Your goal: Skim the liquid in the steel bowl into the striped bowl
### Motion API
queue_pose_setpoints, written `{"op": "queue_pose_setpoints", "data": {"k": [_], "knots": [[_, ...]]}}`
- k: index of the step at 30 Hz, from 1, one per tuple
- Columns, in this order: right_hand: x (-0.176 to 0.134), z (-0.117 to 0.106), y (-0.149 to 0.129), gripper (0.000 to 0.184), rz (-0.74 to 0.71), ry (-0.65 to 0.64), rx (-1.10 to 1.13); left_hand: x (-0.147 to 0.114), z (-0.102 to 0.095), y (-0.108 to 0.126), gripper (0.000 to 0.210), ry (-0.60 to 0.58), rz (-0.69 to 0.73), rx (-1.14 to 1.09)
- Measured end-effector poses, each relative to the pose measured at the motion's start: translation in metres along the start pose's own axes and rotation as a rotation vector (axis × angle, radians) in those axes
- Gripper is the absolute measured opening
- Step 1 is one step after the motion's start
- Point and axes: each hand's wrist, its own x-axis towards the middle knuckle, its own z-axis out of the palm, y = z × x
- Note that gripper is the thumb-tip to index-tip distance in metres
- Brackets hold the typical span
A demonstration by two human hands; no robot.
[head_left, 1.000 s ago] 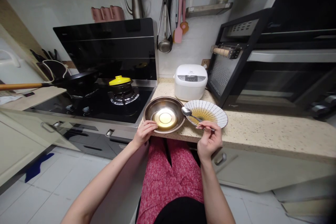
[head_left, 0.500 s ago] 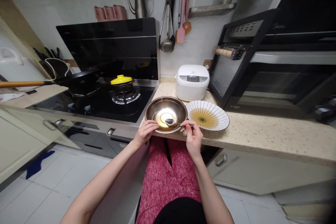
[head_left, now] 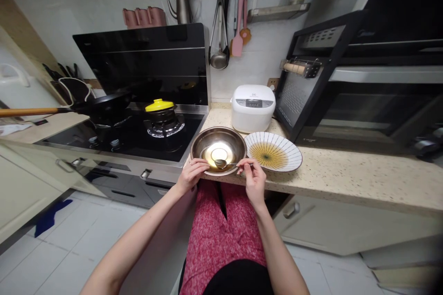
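A round metal bowl (head_left: 235, 140) with a little yellowish liquid at its bottom stands at the counter's front edge. My left hand (head_left: 192, 174) grips the bowl's near-left rim, fingers over the edge and thumb underneath or outside, partly hidden. Between the closed fingers of my right hand (head_left: 254, 177) is the handle of a metal spoon (head_left: 221, 164); its head is inside the bowl, low over the liquid. Right of the bowl, just beyond my right hand, lies a white plate (head_left: 294, 154) with a yellow striped centre.
Behind the bowl stands a white rice cooker (head_left: 254, 113). To the left, a pot with a yellow lid (head_left: 159, 105) and a wok (head_left: 107, 103) sit on the gas stove (head_left: 138, 145). A black oven (head_left: 363, 110) stands at right. Utensils hang from the wall.
The spoon's head has shifted slightly left and down in the bowl and looks darker, turned at another angle. Both hands are almost where they were.
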Motion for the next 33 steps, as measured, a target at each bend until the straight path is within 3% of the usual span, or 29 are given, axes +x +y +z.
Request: {"op": "queue_pose_setpoints", "data": {"k": [13,33], "knots": [[0.002,-0.003,0.013,0.026,0.074,0.002,0.131,-0.001,0.000,0.000,0.023,-0.012,-0.008,0.013],[0.006,-0.010,0.002,0.023,0.008,0.193,0.120,-0.002,0.002,-0.003,0.022,0.011,0.009,-0.004]]}}
